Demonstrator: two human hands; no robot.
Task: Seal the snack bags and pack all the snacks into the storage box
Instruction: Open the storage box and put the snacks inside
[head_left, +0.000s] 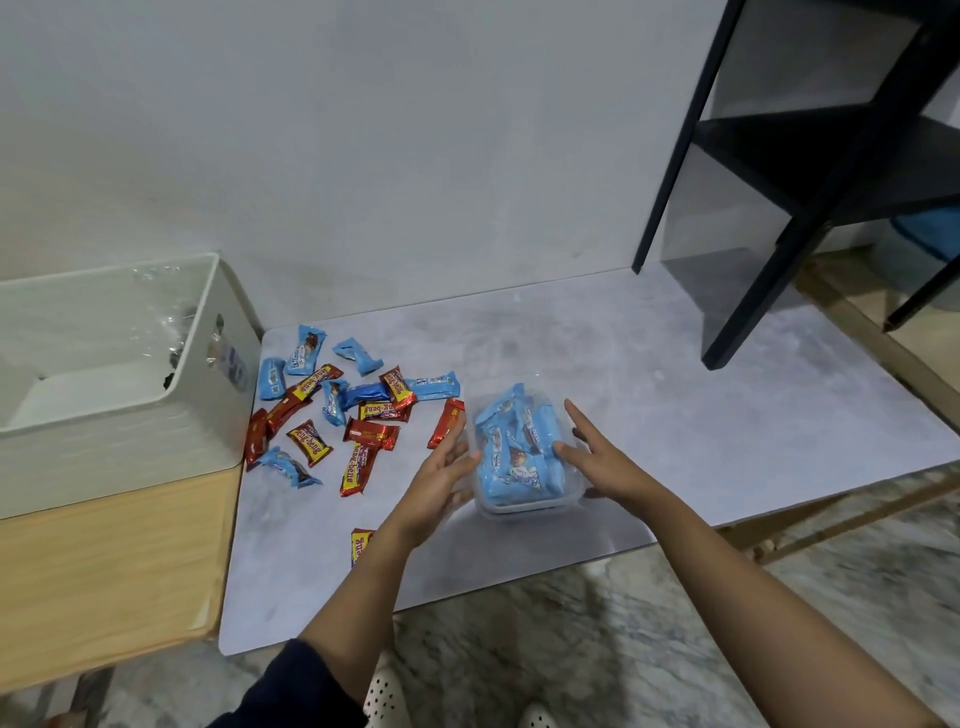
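A clear plastic storage box (566, 493) stands on the grey mat, filled with several blue snack packets (519, 452). My left hand (441, 478) rests against the box's left side, fingers spread. My right hand (597, 457) lies against its right side, fingers apart. To the left of the box, several loose red packets (371, 434) and blue packets (358, 356) are scattered on the mat. One red and yellow packet (361, 545) lies near the mat's front, partly hidden by my left forearm.
A large white bin (197, 410) with crumpled clear plastic inside sits at the left on a wooden surface (104, 571). A black shelf frame (810, 208) stands at the back right. The grey mat (675, 415) covers the table.
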